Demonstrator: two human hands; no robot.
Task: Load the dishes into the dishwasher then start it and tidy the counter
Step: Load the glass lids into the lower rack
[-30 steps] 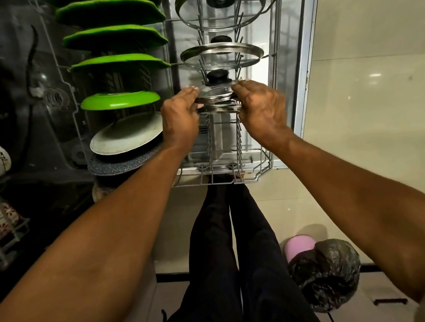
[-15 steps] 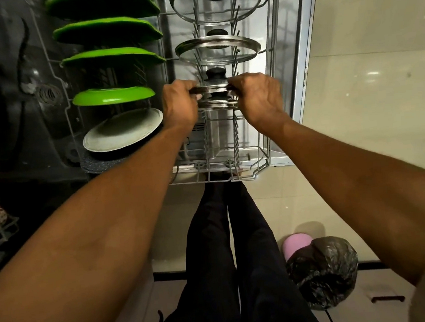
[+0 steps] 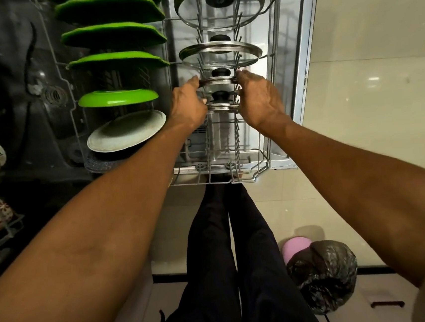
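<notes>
- A small glass lid (image 3: 216, 80) with a black knob is gripped at its left rim by the left hand (image 3: 187, 105), fingers curled round the edge
- The same lid is gripped at its right rim by the right hand (image 3: 257, 97), fingers likewise curled over the edge
- The lid is held upright among the tines of the lower dishwasher rack (image 3: 215, 177), which is pulled out over the open door
- A second small lid (image 3: 223, 105) is seen just in front of it, between the two hands
- Two larger glass lids (image 3: 222, 55) are stood further back in the same row
- Green plates (image 3: 118, 99) and a white plate (image 3: 125, 131) are stood in the left part of the rack
- A black bag-lined bin (image 3: 323, 274) is seen on the floor to the right
</notes>
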